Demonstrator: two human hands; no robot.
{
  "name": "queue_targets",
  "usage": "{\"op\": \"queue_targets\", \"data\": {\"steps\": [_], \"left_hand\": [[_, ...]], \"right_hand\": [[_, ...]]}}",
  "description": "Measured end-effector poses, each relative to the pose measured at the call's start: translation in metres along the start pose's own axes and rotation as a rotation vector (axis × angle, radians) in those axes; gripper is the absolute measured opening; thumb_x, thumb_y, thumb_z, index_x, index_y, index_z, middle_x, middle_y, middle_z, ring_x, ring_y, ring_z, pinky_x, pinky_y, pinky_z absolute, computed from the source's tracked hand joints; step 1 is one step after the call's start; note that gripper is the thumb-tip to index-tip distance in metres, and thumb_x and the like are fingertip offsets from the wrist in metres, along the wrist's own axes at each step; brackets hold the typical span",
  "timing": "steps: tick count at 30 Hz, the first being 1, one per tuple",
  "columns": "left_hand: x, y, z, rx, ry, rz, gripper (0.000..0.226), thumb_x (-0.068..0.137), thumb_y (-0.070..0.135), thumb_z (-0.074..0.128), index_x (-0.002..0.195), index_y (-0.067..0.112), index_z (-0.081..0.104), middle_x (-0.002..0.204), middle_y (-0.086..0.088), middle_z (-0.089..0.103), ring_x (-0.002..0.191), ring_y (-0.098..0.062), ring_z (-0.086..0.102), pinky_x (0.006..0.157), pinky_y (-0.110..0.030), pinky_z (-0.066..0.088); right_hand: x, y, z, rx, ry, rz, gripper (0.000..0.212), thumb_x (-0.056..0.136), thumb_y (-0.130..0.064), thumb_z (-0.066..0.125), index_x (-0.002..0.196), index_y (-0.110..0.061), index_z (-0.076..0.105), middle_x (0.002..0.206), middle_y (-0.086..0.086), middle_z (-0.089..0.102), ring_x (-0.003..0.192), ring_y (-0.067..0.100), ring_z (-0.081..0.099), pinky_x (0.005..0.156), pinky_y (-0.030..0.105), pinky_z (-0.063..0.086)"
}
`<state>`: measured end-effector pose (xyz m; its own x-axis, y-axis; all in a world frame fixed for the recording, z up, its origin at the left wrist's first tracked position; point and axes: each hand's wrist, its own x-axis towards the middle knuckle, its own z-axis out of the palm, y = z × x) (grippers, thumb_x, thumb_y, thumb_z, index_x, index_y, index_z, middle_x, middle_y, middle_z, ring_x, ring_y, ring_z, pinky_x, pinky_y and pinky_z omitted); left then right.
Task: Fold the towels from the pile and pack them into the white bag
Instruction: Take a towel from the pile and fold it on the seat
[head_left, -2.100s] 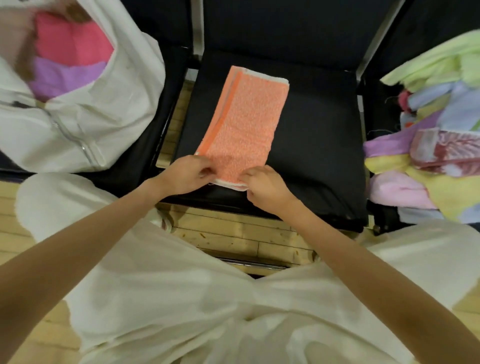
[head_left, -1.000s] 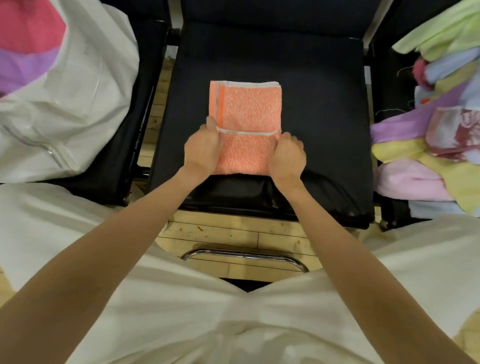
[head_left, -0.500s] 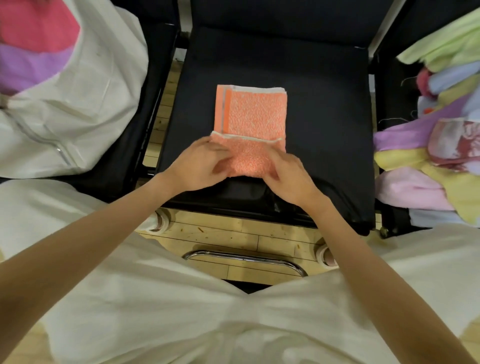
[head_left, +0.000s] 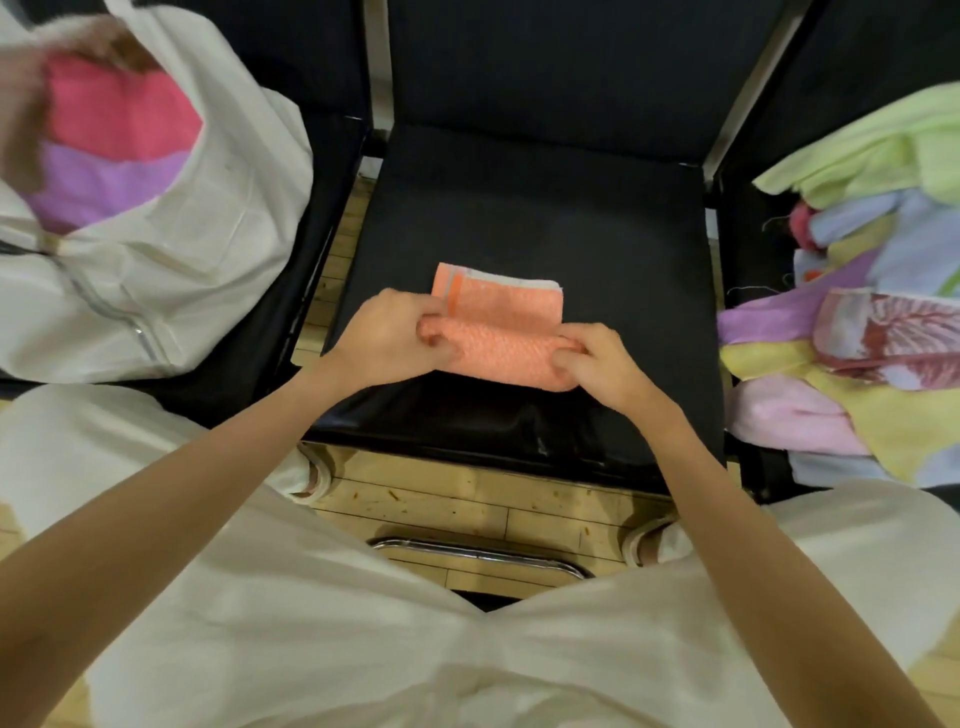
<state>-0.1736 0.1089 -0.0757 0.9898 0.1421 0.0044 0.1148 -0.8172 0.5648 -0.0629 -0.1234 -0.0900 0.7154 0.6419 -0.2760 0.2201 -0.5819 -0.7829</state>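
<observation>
While the orange towel lies near-centre on the black chair seat, the left hand and right hand pinch its near fold; best roll evenly, edges aligned, before the white bag at far left.

The white bag was cut off by the left edge, and its far left rim was blurred. The towel pile ran past the right edge. Both hands covered the near corners of the orange towel.
</observation>
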Motion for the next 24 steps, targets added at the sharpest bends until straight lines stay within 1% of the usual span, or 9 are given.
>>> {"op": "queue_targets", "data": {"steps": [1,2,5,9,11,13,16,19,24], "left_hand": [[0.0,0.004,-0.003,-0.094,0.032,-0.026,0.022,0.07,0.033,0.062,0.067,0.012,0.06,0.058,0.0,0.056,0.053,-0.016,0.052,0.054,-0.028,0.041],[0.001,0.006,-0.005,-0.181,0.053,-0.049,0.021,0.07,0.033,0.06,0.069,0.012,0.062,0.062,-0.001,0.06,0.056,-0.015,0.054,0.054,-0.027,0.042],[0.017,0.005,0.0,-0.359,0.116,-0.211,0.006,0.078,0.016,0.065,0.084,0.017,0.067,0.079,0.004,0.065,0.073,-0.008,0.059,0.066,-0.022,0.046],[0.042,-0.002,0.017,-0.513,0.245,-0.509,0.028,0.087,0.014,0.063,0.115,0.01,0.062,0.106,0.001,0.06,0.1,-0.011,0.056,0.077,-0.015,0.042],[0.05,-0.004,0.023,-0.596,0.227,-0.62,0.039,0.089,0.015,0.06,0.127,0.01,0.054,0.112,0.0,0.054,0.106,-0.013,0.053,0.084,-0.02,0.042],[0.054,-0.006,0.028,-0.659,0.162,-0.679,0.05,0.089,0.013,0.06,0.136,0.011,0.044,0.117,-0.002,0.05,0.107,-0.013,0.05,0.086,-0.024,0.042],[0.056,-0.011,0.038,-0.582,0.111,-0.66,0.063,0.084,0.005,0.061,0.142,0.011,0.036,0.126,-0.005,0.048,0.108,-0.015,0.049,0.086,-0.027,0.044],[0.053,-0.019,0.048,-0.39,0.116,-0.583,0.063,0.084,0.011,0.066,0.141,0.01,0.037,0.132,-0.012,0.048,0.116,-0.023,0.053,0.097,-0.033,0.046],[0.042,-0.018,0.056,-0.191,0.201,-0.625,0.056,0.082,0.033,0.072,0.123,0.001,0.051,0.124,-0.016,0.052,0.109,-0.026,0.055,0.083,-0.028,0.044]], "right_hand": [[0.0,-0.001,-0.005,0.128,0.03,0.016,0.013,0.08,-0.008,0.054,0.073,-0.014,0.063,0.064,-0.002,0.05,0.06,0.008,0.047,0.06,0.029,0.039],[0.001,-0.002,-0.008,0.225,0.064,0.035,0.009,0.078,-0.01,0.054,0.074,-0.014,0.062,0.068,-0.002,0.051,0.063,0.005,0.047,0.061,0.024,0.038],[0.012,-0.003,-0.012,0.409,0.203,0.132,0.026,0.087,-0.012,0.054,0.112,-0.011,0.058,0.103,-0.004,0.056,0.09,0.002,0.053,0.071,0.018,0.042],[0.035,-0.001,0.001,0.507,0.311,0.276,0.037,0.094,-0.029,0.054,0.127,-0.016,0.044,0.11,-0.006,0.049,0.099,0.005,0.051,0.08,0.023,0.045],[0.045,0.003,0.007,0.481,0.323,0.318,0.042,0.093,-0.034,0.055,0.128,-0.016,0.042,0.117,-0.001,0.049,0.105,0.011,0.051,0.089,0.029,0.046],[0.052,0.006,0.013,0.448,0.335,0.331,0.045,0.091,-0.031,0.058,0.129,-0.014,0.039,0.116,0.0,0.049,0.103,0.012,0.051,0.089,0.03,0.046],[0.058,0.009,0.021,0.389,0.351,0.325,0.05,0.09,-0.022,0.061,0.132,-0.011,0.036,0.115,0.001,0.048,0.094,0.008,0.05,0.083,0.025,0.042],[0.062,0.013,0.028,0.271,0.366,0.315,0.056,0.089,-0.024,0.064,0.134,-0.009,0.034,0.122,0.005,0.048,0.105,0.015,0.05,0.087,0.025,0.041],[0.065,0.025,0.04,-0.053,0.388,0.395,0.062,0.085,-0.039,0.067,0.127,0.001,0.045,0.128,0.021,0.046,0.12,0.032,0.045,0.103,0.04,0.038]]}}
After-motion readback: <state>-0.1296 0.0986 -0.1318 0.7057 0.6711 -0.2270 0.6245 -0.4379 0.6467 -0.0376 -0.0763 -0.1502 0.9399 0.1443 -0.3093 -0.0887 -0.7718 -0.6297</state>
